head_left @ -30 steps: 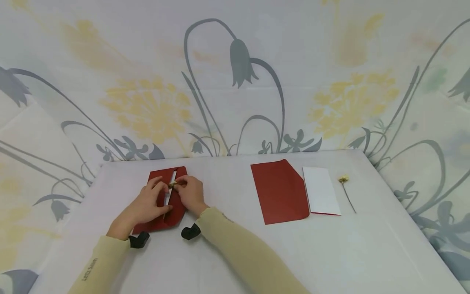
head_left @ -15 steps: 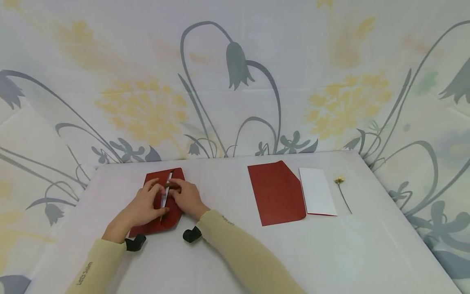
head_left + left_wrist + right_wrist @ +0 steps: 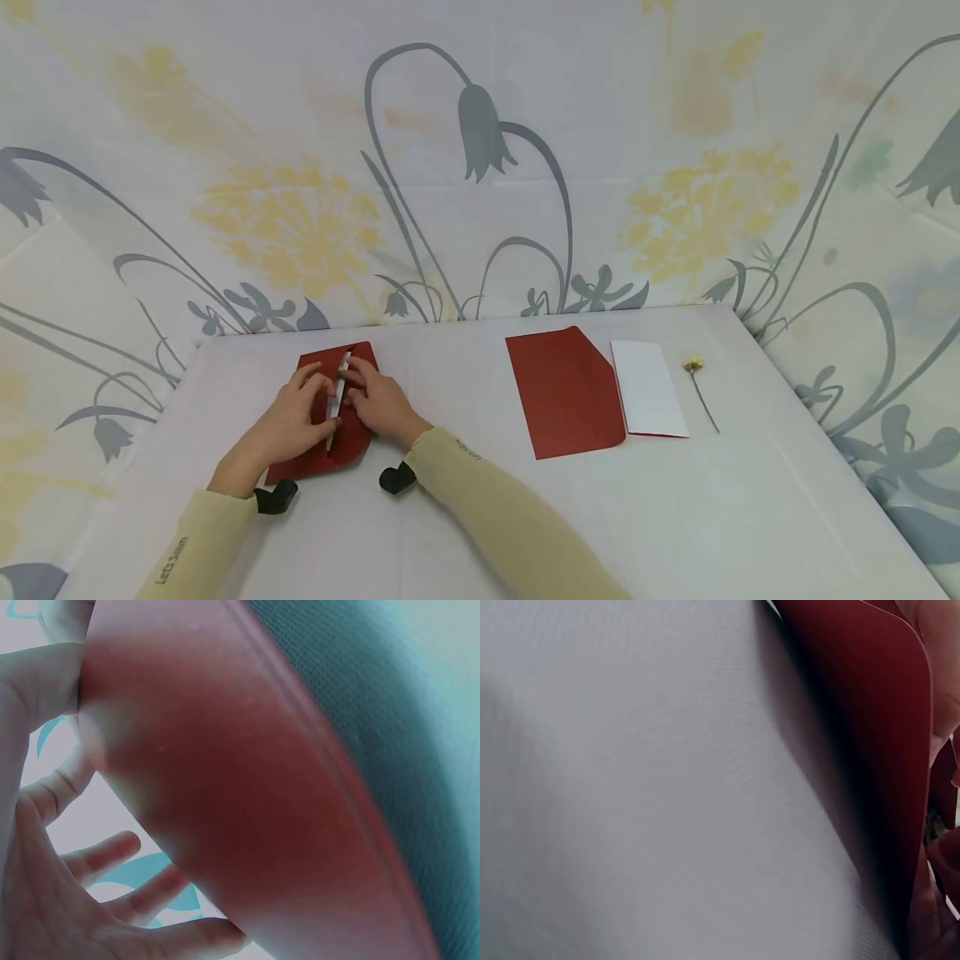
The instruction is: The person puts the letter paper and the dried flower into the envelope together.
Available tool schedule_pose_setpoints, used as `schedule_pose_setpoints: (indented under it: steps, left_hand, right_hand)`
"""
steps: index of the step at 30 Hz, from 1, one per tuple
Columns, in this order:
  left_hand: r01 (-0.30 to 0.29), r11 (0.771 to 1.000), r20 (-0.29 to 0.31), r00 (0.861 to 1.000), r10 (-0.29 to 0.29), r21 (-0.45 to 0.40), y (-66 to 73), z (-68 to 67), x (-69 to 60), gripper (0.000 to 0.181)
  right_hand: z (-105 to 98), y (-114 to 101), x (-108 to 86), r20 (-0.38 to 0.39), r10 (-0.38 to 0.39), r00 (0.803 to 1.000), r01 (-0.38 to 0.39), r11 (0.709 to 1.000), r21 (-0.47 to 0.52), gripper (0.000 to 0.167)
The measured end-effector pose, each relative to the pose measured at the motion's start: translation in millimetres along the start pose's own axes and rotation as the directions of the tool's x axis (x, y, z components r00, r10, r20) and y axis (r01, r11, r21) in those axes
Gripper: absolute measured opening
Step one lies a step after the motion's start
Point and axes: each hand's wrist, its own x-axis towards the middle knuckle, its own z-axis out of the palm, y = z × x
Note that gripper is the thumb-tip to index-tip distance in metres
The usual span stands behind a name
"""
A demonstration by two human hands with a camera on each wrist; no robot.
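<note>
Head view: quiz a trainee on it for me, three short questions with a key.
1. True or false: the white card lies between the right-side red envelope and the yellow flower.
2. Short answer: which end of that flower is nearer the person, bloom or stem?
3. Multiple choice: where are the left hand and right hand? A) at the white card B) at the left-side red envelope C) at the right-side red envelope

Key: 1 true; 2 stem; 3 B.

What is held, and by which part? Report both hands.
Left hand: the left envelope, by its opening's edge. Right hand: at the opening; its hold cannot be told.
</note>
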Motion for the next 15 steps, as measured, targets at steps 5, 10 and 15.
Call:
schedule_pose_setpoints:
  steps: [5, 10, 15]
  left_hand:
    - [-0.016, 1.0, 0.003, 1.0, 0.016, -0.004, -1.4, 0.8, -1.1, 0.034]
    - [-0.005, 1.0, 0.023, 1.0, 0.005, -0.001, -0.7, 0.4, -1.7, 0.033]
    - [-0.019, 1.0, 0.032, 0.999, 0.019, 0.013, -0.1, 2.2, 0.7, 0.033]
  right_hand:
    - [-0.8, -1.1, 2.4, 0.068, 0.009, 0.998, -0.002, 0.995, -0.099, 0.054]
    - [-4.7, -2.9, 7.0, 0.165, 0.042, 0.985, -0.024, 0.994, -0.108, 0.06]
    - [-9.3, -2.7, 9.1, 0.199, 0.078, 0.977, -0.062, 0.995, -0.084, 0.061]
